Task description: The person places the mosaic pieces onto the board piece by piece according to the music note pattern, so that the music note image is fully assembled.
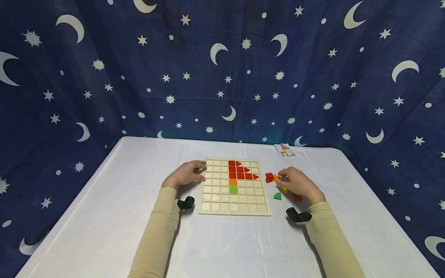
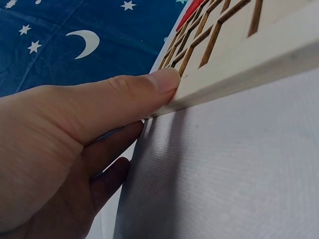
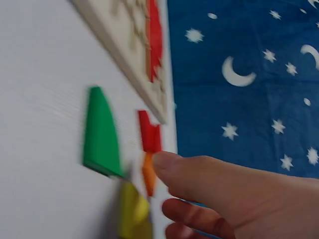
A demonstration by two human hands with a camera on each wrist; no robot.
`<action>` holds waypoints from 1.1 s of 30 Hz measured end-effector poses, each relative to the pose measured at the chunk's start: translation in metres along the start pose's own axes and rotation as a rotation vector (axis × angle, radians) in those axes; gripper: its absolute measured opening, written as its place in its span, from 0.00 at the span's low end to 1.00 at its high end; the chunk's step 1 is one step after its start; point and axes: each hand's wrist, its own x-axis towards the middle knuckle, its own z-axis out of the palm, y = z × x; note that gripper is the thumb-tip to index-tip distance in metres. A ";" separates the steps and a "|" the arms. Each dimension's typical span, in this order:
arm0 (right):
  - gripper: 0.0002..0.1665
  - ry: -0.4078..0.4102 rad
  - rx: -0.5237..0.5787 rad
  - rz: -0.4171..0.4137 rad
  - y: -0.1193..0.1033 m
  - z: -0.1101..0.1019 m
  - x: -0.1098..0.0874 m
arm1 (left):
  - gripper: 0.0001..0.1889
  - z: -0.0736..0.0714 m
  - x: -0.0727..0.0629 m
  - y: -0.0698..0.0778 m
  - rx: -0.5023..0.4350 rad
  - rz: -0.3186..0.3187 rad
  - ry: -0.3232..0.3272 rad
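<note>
Board [image 1: 216, 189], wooden and gridded, lying flat near the middle of the table. Eleven pieces are set in it: six red squares [image 1: 240, 176], three red triangles [image 1: 256, 177], one orange square [image 1: 233, 182] and one green square [image 1: 233, 189]. The red rows hold two, three and four pieces from the far edge inward, each ending in a triangle; orange, then green, continue the column below.

The left hand [image 1: 185, 173] is spread along the board's left edge, thumb and fingers apart, touching it. The right hand [image 1: 298, 181] is poised over loose pieces beside the right edge, thumb and fingers apart; whether it touches any cannot be told. Under and around it lie one green quarter-round [image 1: 277, 196], orange [image 1: 276, 178], yellow [image 1: 284, 190] and reddish-brown [image 1: 297, 197] shapes, and a red group [image 1: 269, 177]; the exact total is uncertain, the hand covering part.

One printed card [image 1: 284, 150] lies beyond the board, to its right; any writing is too small to read. Two black wrist cameras [image 1: 185, 203] are worn, one per arm.

The left wrist view adds the thumb resting on the board's rim. The right wrist view, partly blurred, adds the green piece's thickness; the reddish-brown shape appears only from the head.
</note>
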 end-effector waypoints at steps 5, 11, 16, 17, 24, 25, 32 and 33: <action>0.24 0.044 -0.061 0.019 -0.003 0.012 0.006 | 0.26 0.000 -0.001 0.001 0.002 0.002 -0.002; 0.20 0.073 -0.084 0.091 -0.001 0.014 0.008 | 0.26 0.000 0.000 0.001 0.005 0.003 -0.005; 0.21 0.092 -0.085 0.124 0.003 0.013 0.006 | 0.26 0.000 0.000 0.002 -0.008 -0.012 -0.009; 0.22 0.095 -0.081 0.123 0.003 0.013 0.006 | 0.26 0.000 0.000 0.002 -0.009 -0.014 -0.009; 0.20 0.109 -0.050 0.097 0.004 0.015 0.007 | 0.26 0.000 -0.001 0.002 -0.010 -0.013 -0.013; 0.19 0.116 -0.048 0.099 0.004 0.015 0.007 | 0.26 0.000 0.000 0.001 -0.011 -0.012 -0.013; 0.18 0.120 -0.087 0.104 0.003 0.013 0.007 | 0.26 0.001 0.001 0.000 -0.007 -0.010 -0.009; 0.18 0.121 -0.089 0.104 0.002 0.012 0.007 | 0.26 0.001 0.001 -0.001 -0.005 -0.010 -0.008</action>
